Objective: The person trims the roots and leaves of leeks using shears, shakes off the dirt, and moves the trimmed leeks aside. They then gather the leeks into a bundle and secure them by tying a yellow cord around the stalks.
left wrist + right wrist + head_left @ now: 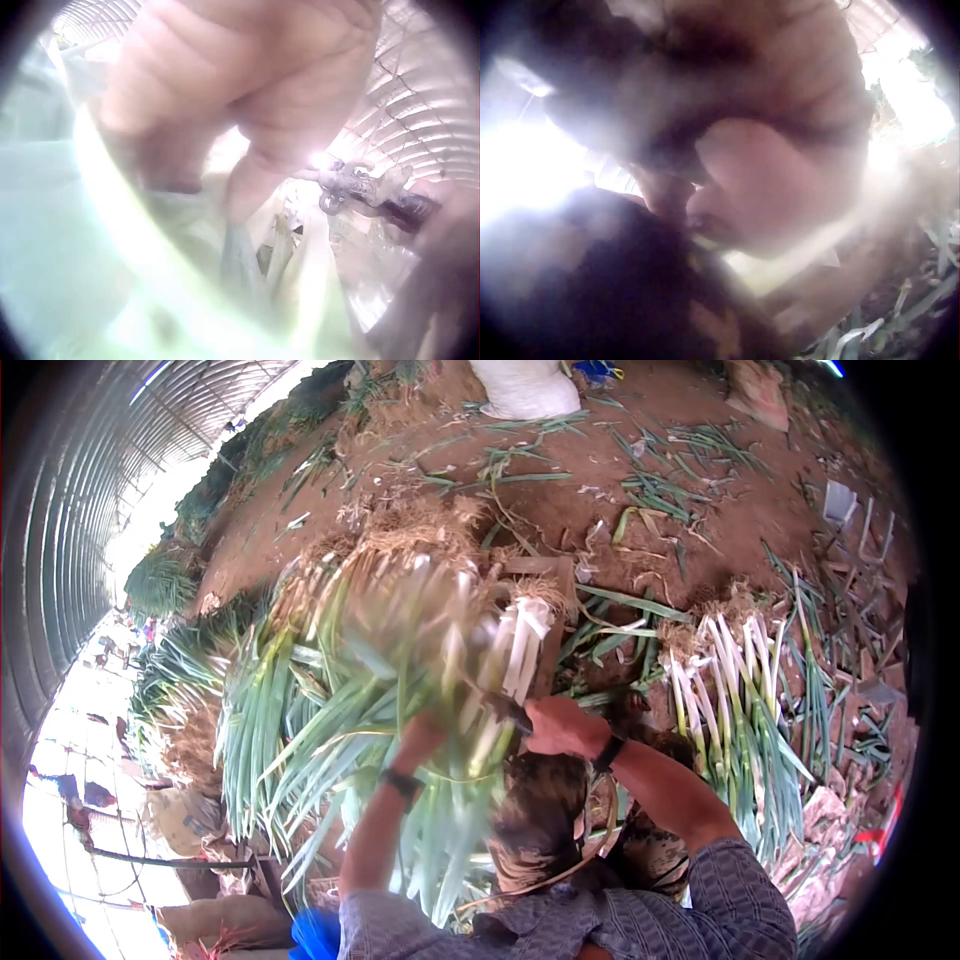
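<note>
In the head view, a person's left hand (pixel 422 738), near seven o'clock, had its fingers curled around green onion stalks (pixel 480 745), blurred at their upper ends. The right hand (pixel 565 728), at four o'clock, gripped a dark-handled tool (pixel 508 712) beside those stalks; its working end was too blurred to identify. Pale, rooted green onions (pixel 522 645) lay just beyond, toward one o'clock. A larger leafy heap (pixel 265 700) spread at nine o'clock, another bunch (pixel 745 710) at three. Farther out, brown soil (pixel 400 465) stretched toward a white sack (pixel 528 388) at twelve.
</note>
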Available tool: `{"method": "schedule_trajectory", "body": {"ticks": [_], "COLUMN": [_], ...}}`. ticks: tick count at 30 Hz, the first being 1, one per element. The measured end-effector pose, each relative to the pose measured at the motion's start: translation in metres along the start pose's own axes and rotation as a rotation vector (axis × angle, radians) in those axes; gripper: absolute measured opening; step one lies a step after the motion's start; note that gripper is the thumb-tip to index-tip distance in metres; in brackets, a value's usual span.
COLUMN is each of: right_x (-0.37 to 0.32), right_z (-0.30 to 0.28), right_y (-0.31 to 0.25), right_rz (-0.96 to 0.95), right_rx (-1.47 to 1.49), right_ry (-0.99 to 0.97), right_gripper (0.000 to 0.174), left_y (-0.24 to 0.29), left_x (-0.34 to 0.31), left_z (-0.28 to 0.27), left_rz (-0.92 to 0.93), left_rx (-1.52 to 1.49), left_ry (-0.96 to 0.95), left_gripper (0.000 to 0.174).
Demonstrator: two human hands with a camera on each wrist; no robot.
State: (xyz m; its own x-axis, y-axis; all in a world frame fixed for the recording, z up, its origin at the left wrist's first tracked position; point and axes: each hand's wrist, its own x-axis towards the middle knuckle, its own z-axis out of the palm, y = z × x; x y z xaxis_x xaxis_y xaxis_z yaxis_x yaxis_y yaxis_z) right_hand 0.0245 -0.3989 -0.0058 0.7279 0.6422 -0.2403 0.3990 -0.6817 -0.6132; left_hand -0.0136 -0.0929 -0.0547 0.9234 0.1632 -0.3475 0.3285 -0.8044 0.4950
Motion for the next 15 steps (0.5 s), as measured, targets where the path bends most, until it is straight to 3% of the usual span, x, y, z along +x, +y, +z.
{"method": "schedule_trajectory", "body": {"ticks": [3,7,11,15], "right_x": [0.003,0.008,0.017,0.028], "right_z": [0.000,0.002,-0.008,-0.005], "right_y": [0.006,0.011,0.015,0.026], "right_rz": [0.037,0.034,0.098,0.074], "right_rx": [-0.021,0.035,0.043,0.103], "right_ry": [-0.015,-0.016,-0.015,0.060], "right_gripper": [0.028,0.029,0.036,0.033], "left_y": [0.015,0.024,0.031,0.041], "left_x": [0.000,0.022,0.063,0.086], "left_z": [-0.006,-0.006,0.006,0.025], "left_rz": [0.078,0.039,0.044,0.062], "left_rx": [0.108,0.385,0.147,0.006], "left_ry": [0.020,-0.028,0.128,0.321], "left_gripper": [0.028,0.038,0.042,0.043]}}
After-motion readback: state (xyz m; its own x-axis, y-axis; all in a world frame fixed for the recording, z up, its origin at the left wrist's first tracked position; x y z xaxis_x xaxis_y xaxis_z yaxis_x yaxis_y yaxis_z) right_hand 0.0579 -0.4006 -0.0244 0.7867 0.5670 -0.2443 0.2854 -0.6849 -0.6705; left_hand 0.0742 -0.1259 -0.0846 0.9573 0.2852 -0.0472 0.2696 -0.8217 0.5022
